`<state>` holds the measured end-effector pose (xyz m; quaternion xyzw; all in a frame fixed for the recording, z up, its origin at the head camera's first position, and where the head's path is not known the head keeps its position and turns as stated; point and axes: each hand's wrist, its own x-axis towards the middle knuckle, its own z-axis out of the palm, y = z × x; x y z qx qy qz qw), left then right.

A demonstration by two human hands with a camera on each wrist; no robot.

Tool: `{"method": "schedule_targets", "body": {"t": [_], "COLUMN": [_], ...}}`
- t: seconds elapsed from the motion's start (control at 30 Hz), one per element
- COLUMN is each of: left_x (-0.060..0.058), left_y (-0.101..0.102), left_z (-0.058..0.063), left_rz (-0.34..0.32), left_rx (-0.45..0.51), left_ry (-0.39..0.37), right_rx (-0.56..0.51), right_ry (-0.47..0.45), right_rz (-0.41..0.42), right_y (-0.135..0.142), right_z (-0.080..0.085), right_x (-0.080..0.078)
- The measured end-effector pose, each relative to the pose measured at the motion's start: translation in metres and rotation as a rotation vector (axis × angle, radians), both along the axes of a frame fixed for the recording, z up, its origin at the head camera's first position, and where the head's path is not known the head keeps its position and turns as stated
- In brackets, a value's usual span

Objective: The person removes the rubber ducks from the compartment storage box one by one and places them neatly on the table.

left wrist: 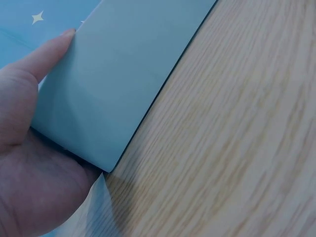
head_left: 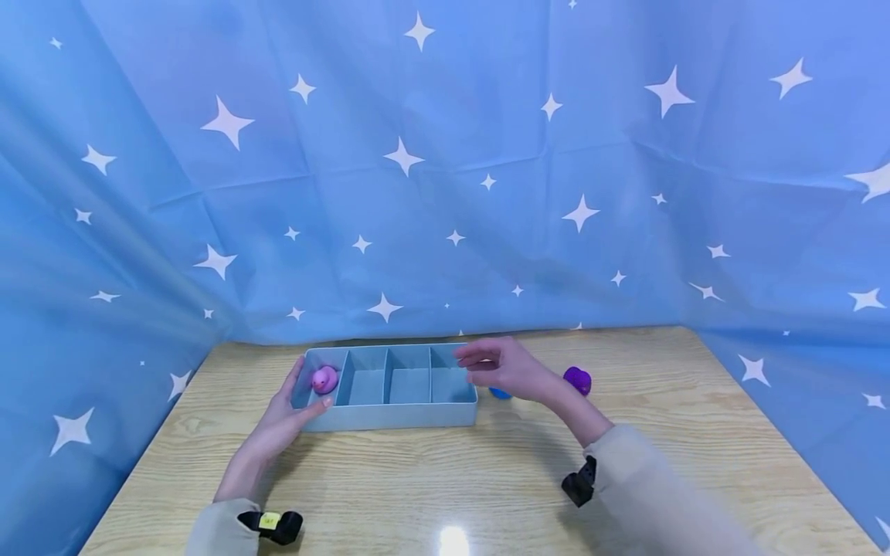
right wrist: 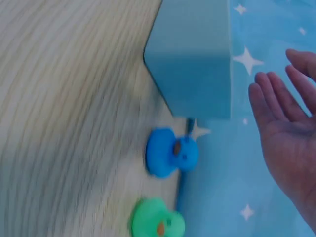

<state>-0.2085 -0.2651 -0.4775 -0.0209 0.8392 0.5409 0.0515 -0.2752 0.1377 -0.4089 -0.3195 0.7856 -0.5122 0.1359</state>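
A light blue divided box [head_left: 389, 417] stands on the table with its row of compartments facing up. At its left end my left hand [head_left: 278, 421] grips it, the thumb on the front wall and the fingers round the end. The left wrist view shows that thumb [left wrist: 52, 52] along the box wall [left wrist: 118, 84]. A pink rubber duck [head_left: 324, 379] sits in the leftmost compartment. Over the box's right end hovers my right hand [head_left: 511, 369], fingers loosely extended and holding nothing. Below it, a blue rubber duck [right wrist: 165, 152] rests on the table just beyond that end.
A green rubber duck [right wrist: 155, 219] is beside the blue one in the right wrist view; my right hand and forearm hide it from the head view. Further right lies a purple object [head_left: 577, 380]. A star-patterned blue curtain [head_left: 445, 193] hangs behind the wooden table [head_left: 389, 494].
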Motion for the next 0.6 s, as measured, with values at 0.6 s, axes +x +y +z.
{"method": "schedule_targets", "body": {"t": [0.6], "left_x": [-0.001], "left_y": [-0.001], "left_z": [-0.001], "left_rz": [0.004], "left_rx": [0.022], "left_ry": [0.003], "right_rx": [0.039], "right_ry": [0.045], "right_rz": [0.084], "right_y": [-0.079], "right_z": [0.000], "right_x": [0.000]}}
